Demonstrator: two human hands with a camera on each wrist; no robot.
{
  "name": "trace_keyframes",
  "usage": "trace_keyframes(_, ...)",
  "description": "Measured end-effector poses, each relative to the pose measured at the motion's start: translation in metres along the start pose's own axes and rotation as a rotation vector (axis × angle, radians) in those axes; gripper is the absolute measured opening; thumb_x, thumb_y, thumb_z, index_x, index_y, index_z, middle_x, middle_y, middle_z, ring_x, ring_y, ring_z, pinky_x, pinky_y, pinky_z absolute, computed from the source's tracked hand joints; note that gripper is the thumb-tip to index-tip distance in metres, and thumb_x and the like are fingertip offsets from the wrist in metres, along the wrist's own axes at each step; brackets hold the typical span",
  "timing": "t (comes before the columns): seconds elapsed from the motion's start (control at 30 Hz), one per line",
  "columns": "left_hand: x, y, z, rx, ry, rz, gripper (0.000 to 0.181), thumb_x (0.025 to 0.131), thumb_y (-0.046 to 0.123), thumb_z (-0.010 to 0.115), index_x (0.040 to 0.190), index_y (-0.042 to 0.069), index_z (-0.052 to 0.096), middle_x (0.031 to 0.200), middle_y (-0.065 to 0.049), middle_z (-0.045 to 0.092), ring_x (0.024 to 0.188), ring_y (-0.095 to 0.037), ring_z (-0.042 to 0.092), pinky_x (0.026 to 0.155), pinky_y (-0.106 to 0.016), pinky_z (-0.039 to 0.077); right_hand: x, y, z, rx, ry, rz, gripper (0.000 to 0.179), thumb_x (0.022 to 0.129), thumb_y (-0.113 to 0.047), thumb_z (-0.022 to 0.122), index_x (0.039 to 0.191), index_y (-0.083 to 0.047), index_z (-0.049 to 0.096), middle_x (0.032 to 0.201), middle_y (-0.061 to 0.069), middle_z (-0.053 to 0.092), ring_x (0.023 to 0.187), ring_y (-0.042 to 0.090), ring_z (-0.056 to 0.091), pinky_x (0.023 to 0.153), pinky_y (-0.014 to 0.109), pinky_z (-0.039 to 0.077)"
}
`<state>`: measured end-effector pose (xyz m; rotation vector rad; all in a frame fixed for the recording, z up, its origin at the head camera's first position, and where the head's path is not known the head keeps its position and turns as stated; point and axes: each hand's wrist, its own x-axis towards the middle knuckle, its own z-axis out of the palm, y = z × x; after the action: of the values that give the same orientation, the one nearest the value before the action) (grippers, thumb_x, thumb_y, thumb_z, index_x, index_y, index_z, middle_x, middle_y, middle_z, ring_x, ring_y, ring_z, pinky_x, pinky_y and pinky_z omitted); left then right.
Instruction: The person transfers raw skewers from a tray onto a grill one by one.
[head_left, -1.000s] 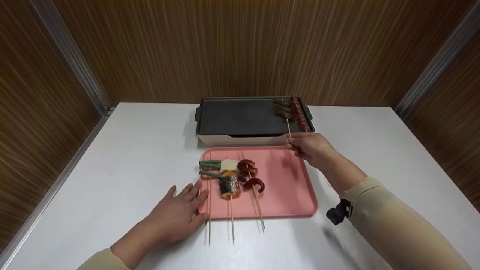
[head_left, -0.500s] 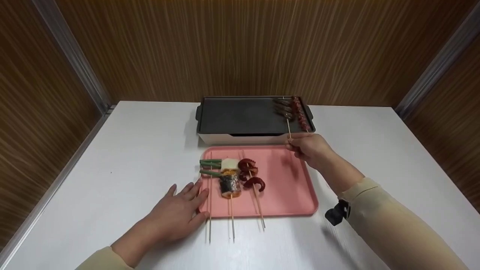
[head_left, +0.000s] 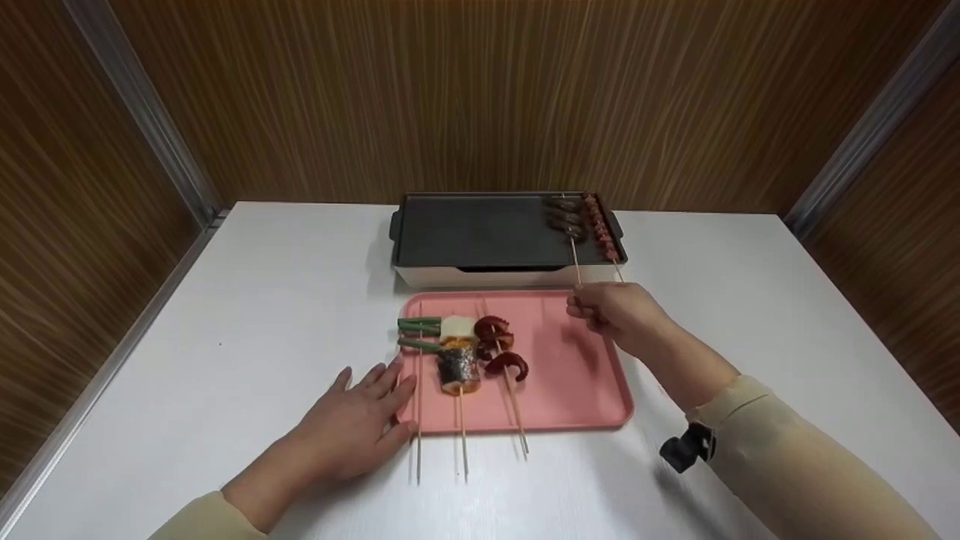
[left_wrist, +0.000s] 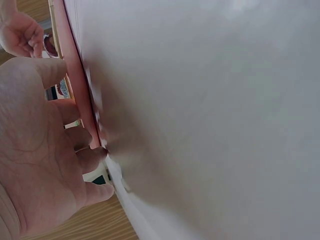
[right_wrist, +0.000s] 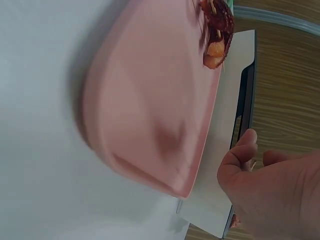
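Observation:
A skewer of dark brown pieces (head_left: 566, 217) lies on the right part of the black griddle plate (head_left: 480, 229). My right hand (head_left: 619, 311) pinches the stick's near end at the griddle's front edge, above the tray corner. Beside it lies a skewer of small red pieces (head_left: 598, 225), its stick end passing behind my hand. In the right wrist view, my right hand (right_wrist: 270, 185) has thumb and forefinger bent together, hiding the stick. My left hand (head_left: 352, 427) lies with fingers spread at the left rim of the pink tray (head_left: 570, 405); in the left wrist view, its fingers (left_wrist: 90, 160) touch that rim.
On the tray lie a skewer with green stalks (head_left: 420, 326), one with a white piece and a dark-skinned chunk (head_left: 459, 367), and an octopus tentacle skewer (head_left: 506, 365). Their sticks overhang the tray's front edge. Wood-grain walls (head_left: 480, 97) enclose the white table (head_left: 225, 300).
My right hand has drawn slightly back toward me along the stick, and more of the red skewer's stick shows. The dark brown skewer stays on the griddle. The left hand has not moved.

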<state>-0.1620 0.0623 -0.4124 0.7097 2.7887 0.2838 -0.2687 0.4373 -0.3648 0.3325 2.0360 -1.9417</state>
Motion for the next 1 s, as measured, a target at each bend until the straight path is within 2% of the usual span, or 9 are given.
trace_keyframes(0.23, -0.001, 0.001, -0.001, -0.002, -0.009, -0.008, 0.069, 0.11, 0.053, 0.044, 0.163, 0.01, 0.044, 0.172, -0.015, 0.028, 0.158, -0.039, 0.028, 0.123, -0.069, 0.018, -0.027, 0.017, -0.004, -0.018, -0.058, -0.02, 0.031, 0.109, -0.014, 0.057, 0.131, 0.007, 0.059, 0.092, 0.002, 0.074, 0.086, 0.007, 0.07, 0.071, 0.021, 0.049)
trace_keyframes(0.47, -0.001, -0.001, -0.002, -0.003, 0.001, 0.001, 0.068, 0.11, 0.052, 0.045, 0.162, 0.008, 0.044, 0.172, -0.016, 0.028, 0.157, -0.04, 0.029, 0.123, -0.07, 0.017, -0.054, 0.03, -0.007, -0.035, -0.151, -0.017, 0.045, 0.109, -0.012, 0.054, 0.146, 0.013, 0.046, 0.105, 0.006, 0.073, 0.093, 0.008, 0.071, 0.074, 0.021, 0.051)
trace_keyframes(0.6, -0.001, -0.001, -0.002, -0.005, 0.004, 0.002, 0.068, 0.11, 0.051, 0.046, 0.162, 0.008, 0.045, 0.172, -0.016, 0.028, 0.157, -0.04, 0.029, 0.123, -0.07, 0.017, -0.069, 0.04, -0.006, -0.035, -0.184, 0.007, 0.047, 0.107, -0.009, 0.056, 0.148, 0.012, 0.045, 0.109, 0.01, 0.073, 0.093, 0.011, 0.071, 0.074, 0.023, 0.052)
trace_keyframes(0.73, -0.001, 0.0, -0.003, -0.008, 0.002, -0.005, 0.068, 0.11, 0.051, 0.046, 0.162, 0.008, 0.045, 0.172, -0.015, 0.028, 0.158, -0.039, 0.029, 0.123, -0.07, 0.018, -0.082, 0.052, -0.002, -0.034, -0.208, 0.041, 0.049, 0.105, -0.008, 0.058, 0.149, 0.012, 0.048, 0.111, 0.012, 0.074, 0.096, 0.017, 0.074, 0.081, 0.027, 0.057)
trace_keyframes(0.83, -0.001, 0.0, -0.003, -0.01, 0.001, -0.004, 0.068, 0.11, 0.052, 0.046, 0.162, 0.008, 0.045, 0.172, -0.015, 0.028, 0.158, -0.039, 0.028, 0.123, -0.07, 0.018, -0.09, 0.06, 0.002, -0.048, -0.227, 0.062, 0.05, 0.105, -0.012, 0.06, 0.148, 0.01, 0.05, 0.113, 0.012, 0.075, 0.1, 0.019, 0.076, 0.082, 0.027, 0.056)
trace_keyframes(1.0, -0.001, 0.001, -0.002, -0.002, 0.003, 0.002, 0.068, 0.11, 0.052, 0.045, 0.162, 0.008, 0.045, 0.172, -0.015, 0.028, 0.158, -0.039, 0.029, 0.123, -0.07, 0.018, -0.1, 0.071, 0.009, -0.079, -0.282, 0.077, 0.05, 0.106, -0.02, 0.063, 0.146, 0.008, 0.053, 0.114, 0.011, 0.076, 0.099, 0.019, 0.076, 0.076, 0.027, 0.052)
